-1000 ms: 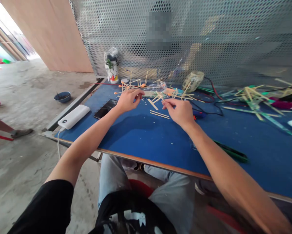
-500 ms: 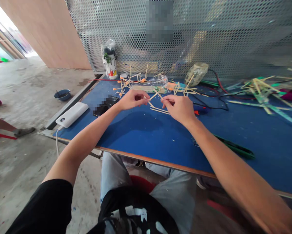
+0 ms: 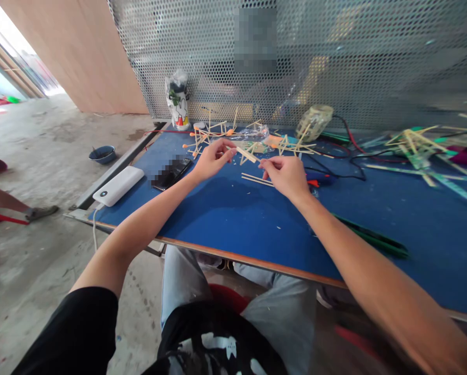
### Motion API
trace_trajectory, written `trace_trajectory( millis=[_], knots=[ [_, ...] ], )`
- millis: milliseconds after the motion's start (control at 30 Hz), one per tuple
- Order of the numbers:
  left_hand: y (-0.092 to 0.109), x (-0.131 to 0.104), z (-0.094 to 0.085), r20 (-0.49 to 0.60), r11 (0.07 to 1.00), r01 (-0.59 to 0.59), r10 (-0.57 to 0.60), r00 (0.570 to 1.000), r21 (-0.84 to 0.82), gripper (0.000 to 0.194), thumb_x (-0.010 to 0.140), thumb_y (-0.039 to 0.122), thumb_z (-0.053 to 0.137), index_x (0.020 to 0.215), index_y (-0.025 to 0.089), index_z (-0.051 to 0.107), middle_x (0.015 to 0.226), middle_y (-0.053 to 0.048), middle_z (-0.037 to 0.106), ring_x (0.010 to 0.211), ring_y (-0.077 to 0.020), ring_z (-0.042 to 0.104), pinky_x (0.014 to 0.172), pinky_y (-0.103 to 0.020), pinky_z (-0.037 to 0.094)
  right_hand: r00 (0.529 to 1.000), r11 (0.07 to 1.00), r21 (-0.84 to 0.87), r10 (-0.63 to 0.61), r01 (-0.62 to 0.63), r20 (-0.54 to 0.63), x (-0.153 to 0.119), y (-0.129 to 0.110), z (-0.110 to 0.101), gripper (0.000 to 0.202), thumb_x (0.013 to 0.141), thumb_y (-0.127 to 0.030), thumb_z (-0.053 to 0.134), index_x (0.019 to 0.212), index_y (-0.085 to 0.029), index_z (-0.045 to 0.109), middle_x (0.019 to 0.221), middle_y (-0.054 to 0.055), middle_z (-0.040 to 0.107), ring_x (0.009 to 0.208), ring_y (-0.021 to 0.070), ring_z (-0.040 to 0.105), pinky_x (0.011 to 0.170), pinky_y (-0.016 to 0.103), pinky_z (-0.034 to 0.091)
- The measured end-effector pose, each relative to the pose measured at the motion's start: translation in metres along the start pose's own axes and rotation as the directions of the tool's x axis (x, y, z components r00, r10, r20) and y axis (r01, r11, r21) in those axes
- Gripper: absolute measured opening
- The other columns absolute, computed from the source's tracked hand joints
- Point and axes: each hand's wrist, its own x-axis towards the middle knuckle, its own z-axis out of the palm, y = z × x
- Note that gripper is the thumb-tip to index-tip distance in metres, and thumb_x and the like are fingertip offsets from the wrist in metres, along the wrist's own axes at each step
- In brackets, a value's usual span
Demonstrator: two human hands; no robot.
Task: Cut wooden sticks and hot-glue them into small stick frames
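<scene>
Thin pale wooden sticks (image 3: 246, 154) are held above the blue table, slanting between my two hands. My left hand (image 3: 216, 159) is closed in a pinch at their upper left end. At the lower right end, the thumb and fingers of my right hand (image 3: 286, 174) are pinched together. What exactly sits between those right fingertips is partly hidden, but a stick end appears to run into them. Two loose wooden sticks (image 3: 254, 179) lie side by side on the table just below, their right ends close to my right hand.
Behind my hands are stick frames with orange joints (image 3: 204, 136). A phone (image 3: 176, 172) and white power bank (image 3: 118, 186) lie left. A bottle (image 3: 178, 107) and jar (image 3: 315, 122) stand by the perforated metal panel (image 3: 210, 47). Rightward are a green tool (image 3: 369, 237), cables and a stick pile (image 3: 416, 140).
The sticks between my hands stood crossed at an angle before. Now they lie close together in one slanting line. Both hands stay in nearly the same place.
</scene>
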Motion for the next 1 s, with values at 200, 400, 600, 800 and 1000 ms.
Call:
trace_trajectory(
  millis=[200,400,600,800,1000],
  knots=[
    [0.006,-0.003,-0.003,0.045,0.919,-0.057,0.043,0.998,0.390,0.022,0.102,0.033,0.057,0.098,0.020,0.075,0.082,-0.001,0.080,0.062,-0.0107,0.063,0.066,-0.028,0.048,0.989,0.999,0.006,-0.042,0.043,-0.139,-0.001,-0.001,-0.002,0.027,0.099,-0.043,0.062,0.084,-0.026,0.078,0.074,0.004,0.078,0.067,0.0218,0.071,0.068,0.040,0.052],
    [0.009,-0.004,-0.003,-0.011,0.912,-0.050,0.059,0.998,0.406,0.033,0.102,0.047,0.060,0.112,0.020,0.076,0.101,-0.006,0.083,0.079,-0.0152,0.073,0.078,-0.031,0.055,0.976,0.993,-0.055,-0.117,0.109,-0.181,-0.003,-0.006,-0.004,0.026,0.101,-0.043,0.059,0.096,-0.027,0.079,0.083,0.004,0.083,0.068,0.0232,0.073,0.072,0.042,0.056],
    [0.017,-0.008,0.001,0.018,0.846,-0.156,0.170,0.985,0.511,0.035,0.101,0.048,0.067,0.121,0.021,0.077,0.113,-0.007,0.081,0.091,-0.0175,0.071,0.087,-0.033,0.054,0.982,0.987,-0.104,-0.137,0.124,-0.129,-0.005,-0.006,-0.001,0.027,0.104,-0.041,0.058,0.112,-0.026,0.079,0.101,0.006,0.087,0.080,0.0261,0.080,0.079,0.043,0.059],
    [0.010,-0.006,0.002,0.038,0.844,-0.073,0.062,0.997,0.531,0.029,0.105,0.047,0.065,0.108,0.024,0.083,0.085,-0.002,0.081,0.075,-0.0160,0.071,0.074,-0.031,0.050,0.979,0.978,-0.053,-0.204,0.202,-0.031,-0.006,-0.001,0.005,0.025,0.103,-0.034,0.059,0.118,-0.025,0.076,0.105,0.006,0.087,0.097,0.0289,0.083,0.091,0.044,0.061],
    [0.003,-0.005,0.002,0.091,0.835,-0.102,0.062,0.994,0.541,0.028,0.102,0.045,0.067,0.114,0.026,0.084,0.096,-0.002,0.085,0.074,-0.0148,0.071,0.071,-0.030,0.050,0.973,0.971,-0.062,-0.228,0.230,0.039,-0.007,-0.001,0.007,0.024,0.104,-0.037,0.060,0.116,-0.025,0.075,0.105,0.007,0.087,0.098,0.0286,0.084,0.091,0.043,0.062]
  ],
)
